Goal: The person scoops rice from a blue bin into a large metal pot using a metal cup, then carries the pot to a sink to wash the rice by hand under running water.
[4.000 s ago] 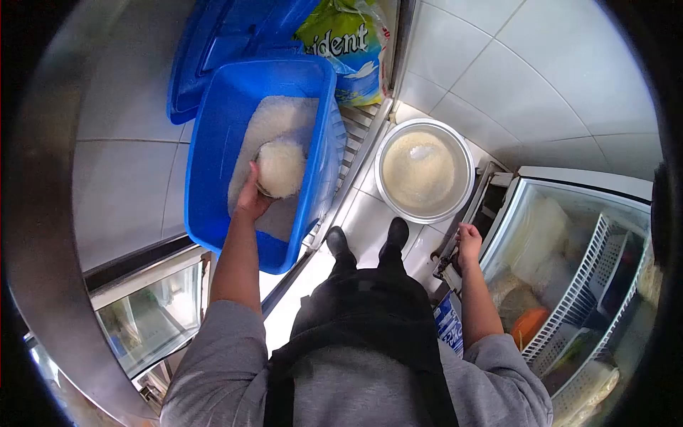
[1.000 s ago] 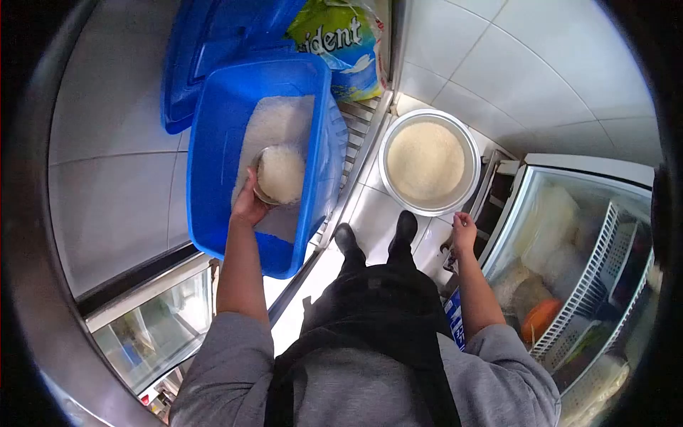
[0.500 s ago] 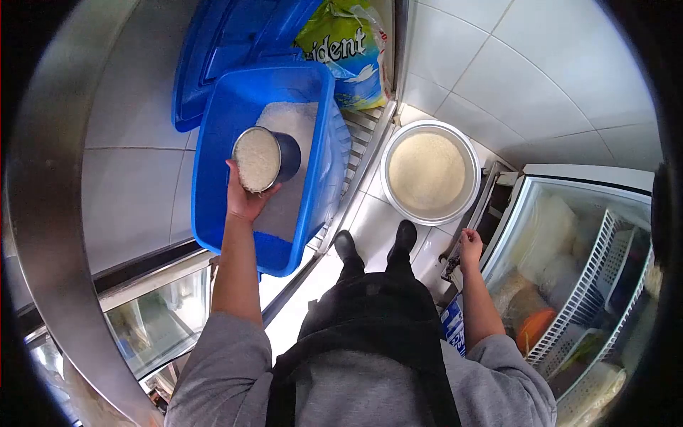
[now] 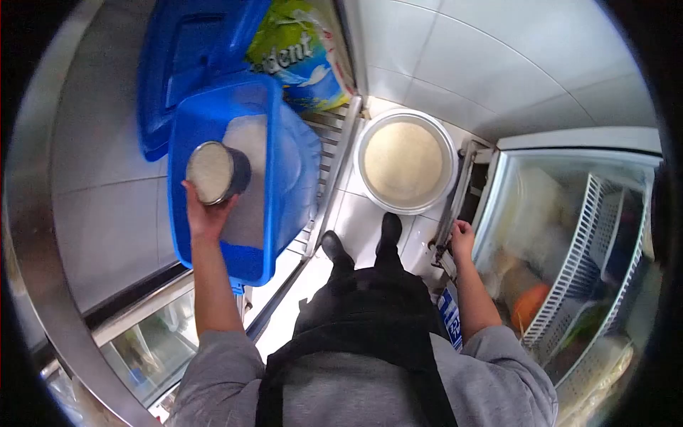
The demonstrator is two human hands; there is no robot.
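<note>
My left hand (image 4: 207, 219) is wrapped round a round metal cup (image 4: 240, 174) filled with white rice (image 4: 210, 173). The cup tilts with its mouth toward me, over the open blue plastic bin (image 4: 271, 178). More pale rice (image 4: 247, 199) lies inside that bin. On the floor past my feet stands a wide metal pot (image 4: 449, 173), holding a broad layer of pale rice (image 4: 403, 162). My right hand (image 4: 462, 238) hangs beside the glass-topped freezer, fingers curled together, with nothing visible in them.
A blue lid (image 4: 186, 64) leans behind the bin, and a green and blue printed sack (image 4: 302, 60) stands beside it. The bin rests on a metal slatted rack (image 4: 333, 142). To the right, a freezer (image 4: 569, 135) holds white baskets (image 4: 573, 249) and bagged food. Tiled walls enclose the corner.
The view has shifted, so the bin, pot and sack appear farther left. My left hand still holds the filled cup over the bin. My right hand stays curled beside the freezer.
</note>
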